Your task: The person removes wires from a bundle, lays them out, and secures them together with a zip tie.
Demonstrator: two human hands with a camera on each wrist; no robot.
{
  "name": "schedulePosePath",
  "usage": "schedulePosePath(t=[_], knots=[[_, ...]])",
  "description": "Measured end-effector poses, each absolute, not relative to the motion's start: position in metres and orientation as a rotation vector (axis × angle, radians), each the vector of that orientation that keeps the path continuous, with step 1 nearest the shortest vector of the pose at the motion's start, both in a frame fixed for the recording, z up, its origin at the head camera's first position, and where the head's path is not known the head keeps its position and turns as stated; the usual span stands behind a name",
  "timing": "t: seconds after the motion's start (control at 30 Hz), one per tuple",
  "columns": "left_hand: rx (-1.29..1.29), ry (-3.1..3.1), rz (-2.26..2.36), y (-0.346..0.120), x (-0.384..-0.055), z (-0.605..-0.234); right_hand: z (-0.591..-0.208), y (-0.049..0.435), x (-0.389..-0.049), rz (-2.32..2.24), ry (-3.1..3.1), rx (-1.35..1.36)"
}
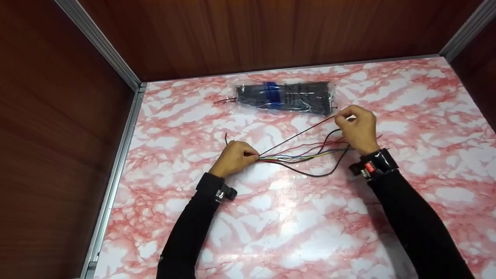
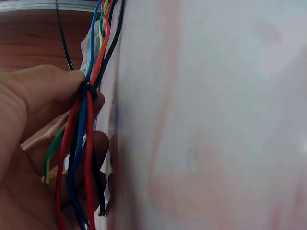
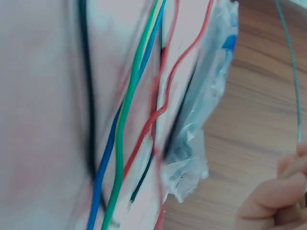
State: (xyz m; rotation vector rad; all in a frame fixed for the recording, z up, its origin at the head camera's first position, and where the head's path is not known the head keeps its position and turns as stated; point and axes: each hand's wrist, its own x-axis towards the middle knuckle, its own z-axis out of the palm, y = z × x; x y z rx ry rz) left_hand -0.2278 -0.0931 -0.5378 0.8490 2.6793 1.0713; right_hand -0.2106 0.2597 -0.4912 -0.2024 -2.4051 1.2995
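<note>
My left hand (image 1: 234, 157) pinches a bundle of coloured wires (image 2: 89, 143) between thumb and fingers: red, blue, black and yellow-green ones. A black cable tie (image 2: 89, 90) loops round the bundle at my left fingertips. Its long tail (image 1: 298, 134) runs taut up to the right, where my right hand (image 1: 360, 128) pinches the end. In the right wrist view the strap (image 3: 293, 62) shows fine ridges leading to the right hand's fingers (image 3: 278, 194). Loose wires (image 3: 125, 105) stretch rightward and pass below the right hand; some ends are hidden there.
A clear plastic bag (image 1: 285, 97) of black cable ties with a blue band lies behind the hands. Thin dark strips stick out at its left. Brown wood-grain panels (image 1: 271, 35) with metal edging bound the red-and-white marbled table (image 1: 263, 240) at the back and sides.
</note>
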Motion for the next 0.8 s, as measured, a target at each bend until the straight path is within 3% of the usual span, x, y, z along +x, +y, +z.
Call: schedulePosePath(t=[0.17,0.4,0.57,0.8], knots=[[0.824,2.722,1.024,-0.095,-0.224,-0.538,-0.496,0.255,-0.211,1.127,-2.575,-0.112],[0.777,2.732,0.977,-0.093,-0.223,-0.535,-0.491,0.215,-0.192,0.931,-2.684,0.253],[0.743,2.734,0.964,-0.09,-0.224,-0.533,-0.492,0.187,-0.189,1.399,-2.824,0.497],[0.769,2.735,0.911,-0.086,-0.225,-0.531,-0.499,0.177,-0.193,1.959,-2.606,0.317]])
